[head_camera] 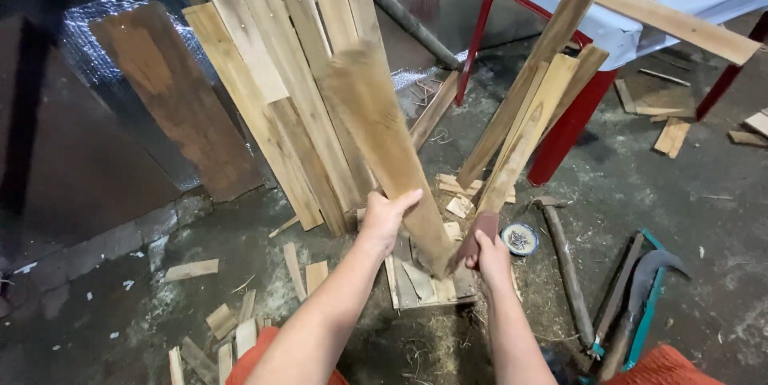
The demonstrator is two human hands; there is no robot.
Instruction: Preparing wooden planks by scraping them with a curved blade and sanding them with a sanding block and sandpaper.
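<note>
My left hand (386, 217) grips a long wooden plank (376, 125) that stands tilted, its lower end resting on a small wooden block (416, 285) on the floor. The plank looks blurred. My right hand (490, 255) is shut on a dark reddish-brown tool (478, 234) pressed against the plank's lower end; the kind of tool is unclear. Both forearms reach in from the bottom of the view.
Several planks (280, 89) lean against the wall behind. More planks (536, 105) lean on a red-legged white table (576, 105). A hammer (564, 261), a small round tin (520, 238), a curved blade (648, 281) and wood scraps (224, 329) lie on the concrete floor.
</note>
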